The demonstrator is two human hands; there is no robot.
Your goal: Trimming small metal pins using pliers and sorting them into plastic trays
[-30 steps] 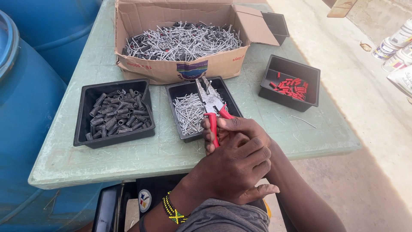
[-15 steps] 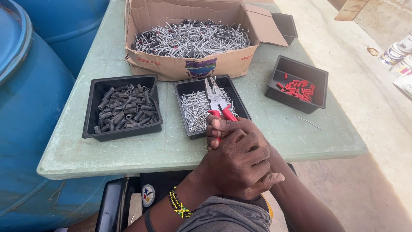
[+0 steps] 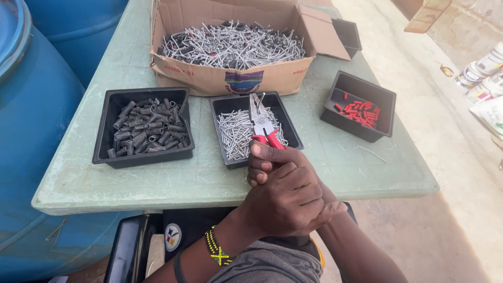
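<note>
Red-handled pliers (image 3: 263, 127) in seemingly both hands (image 3: 283, 191)

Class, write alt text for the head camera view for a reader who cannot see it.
Two hands, left hand over right hand, grip red-handled pliers above a black tray of nails on a green table. Beside it sit a tray of grey sleeves, a tray of red pieces and a cardboard box.
</note>
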